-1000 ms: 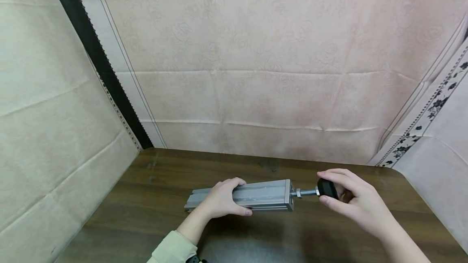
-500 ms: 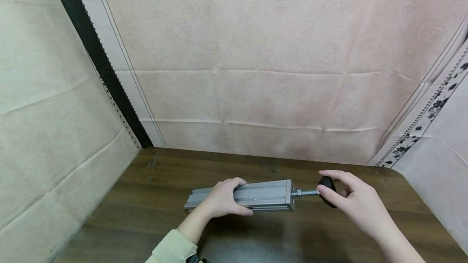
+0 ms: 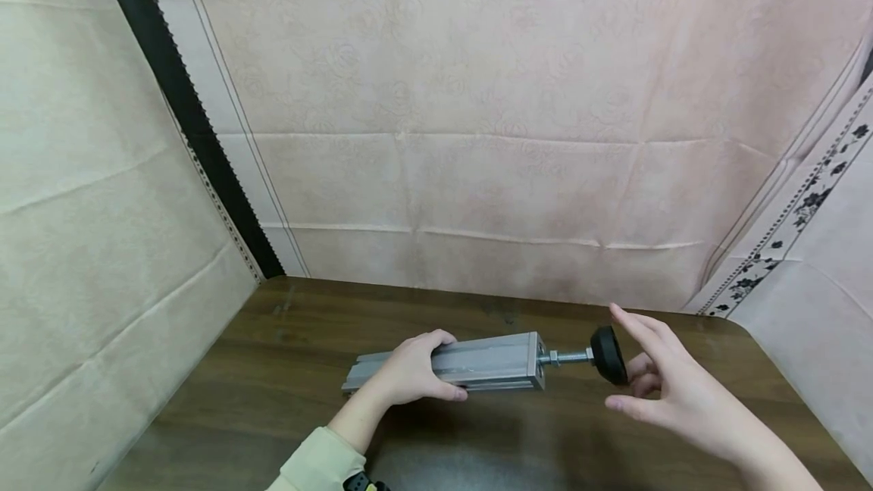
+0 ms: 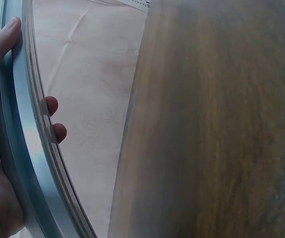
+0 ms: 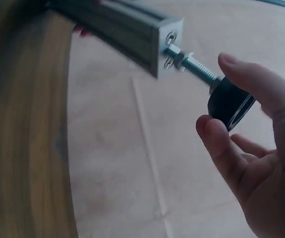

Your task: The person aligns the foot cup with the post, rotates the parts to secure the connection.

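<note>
My left hand (image 3: 412, 371) grips a silver aluminium profile (image 3: 489, 361) from above, thumb on the near side, holding it roughly level over the table. From its right end plate (image 5: 160, 52) a threaded rod (image 3: 571, 356) with a nut (image 5: 184, 60) sticks out. A round black levelling foot (image 3: 609, 355) sits at the rod's tip. Just right of the foot is my right hand (image 3: 675, 392), thumb and index finger spread apart. In the right wrist view the thumb and fingers surround the foot loosely; whether any fingertip touches it, I cannot tell.
The brown wooden table (image 3: 307, 385) lies under both hands. Pale patterned cloth (image 3: 477, 135) hangs behind it, with more cloth at the left and right sides. A light green sleeve (image 3: 323, 461) and a dark wristband (image 3: 358, 483) are on the left arm.
The right thumb and fingers have come off the foot's rim and spread apart. The foot has turned on the rod and tilted. The left hand holds the profile almost still.
</note>
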Motion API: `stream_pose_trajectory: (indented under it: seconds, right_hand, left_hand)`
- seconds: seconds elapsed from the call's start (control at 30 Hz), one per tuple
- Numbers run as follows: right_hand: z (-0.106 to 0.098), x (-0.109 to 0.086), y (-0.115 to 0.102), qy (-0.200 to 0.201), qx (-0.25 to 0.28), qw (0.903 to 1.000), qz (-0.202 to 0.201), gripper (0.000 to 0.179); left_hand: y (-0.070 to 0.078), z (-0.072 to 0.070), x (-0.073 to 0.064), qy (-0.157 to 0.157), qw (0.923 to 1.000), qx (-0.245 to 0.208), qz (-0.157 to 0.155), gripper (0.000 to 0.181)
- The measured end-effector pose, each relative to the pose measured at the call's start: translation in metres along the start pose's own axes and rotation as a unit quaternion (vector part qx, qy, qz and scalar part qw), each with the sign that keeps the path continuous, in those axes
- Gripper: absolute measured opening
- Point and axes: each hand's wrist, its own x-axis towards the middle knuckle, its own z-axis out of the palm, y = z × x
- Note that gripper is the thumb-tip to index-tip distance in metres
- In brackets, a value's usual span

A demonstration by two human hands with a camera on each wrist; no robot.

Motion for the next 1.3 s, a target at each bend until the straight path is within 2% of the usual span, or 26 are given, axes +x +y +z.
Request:
stream_pose_trajectory:
  seconds: [0.1,0.2,0.3,0.4,0.6,0.8,1.03,1.3]
  right_hand:
    - [0.0,-0.001,0.011,0.006,-0.07,0.9966,-0.045,0.096]
    - [0.002,0.0,0.021,0.028,-0.127,0.9814,-0.141,0.078]
    - [0.005,0.003,0.026,0.053,-0.143,0.9633,-0.221,0.063]
    - [0.007,0.006,0.024,0.069,-0.136,0.956,-0.251,0.056]
    - [0.006,0.009,0.018,0.066,-0.125,0.9627,-0.23,0.056]
    - [0.006,0.008,0.019,0.058,-0.066,0.9771,-0.194,0.061]
    - [0.007,0.004,0.011,0.047,-0.065,0.9911,-0.105,0.07]
    - [0.012,0.007,0.008,0.09,-0.068,0.9925,-0.045,0.065]
  left_hand:
    - [0.001,0.001,0.0,-0.001,0.9999,0.012,0.002,0.074]
    - [0.001,0.001,0.0,-0.004,0.9999,0.017,0.0,0.075]
    - [0.001,0.002,0.0,-0.008,0.9999,0.011,-0.001,0.075]
    - [0.001,0.002,0.001,-0.009,0.9999,0.008,0.0,0.075]
    - [0.0,0.0,-0.001,-0.012,0.9998,0.018,0.0,0.075]
    - [0.0,0.0,-0.002,-0.011,0.9996,0.027,0.005,0.074]
    - [0.002,0.002,-0.001,-0.008,0.9993,0.037,0.009,0.074]
    - [0.002,0.004,-0.002,0.003,0.9992,0.037,0.013,0.072]
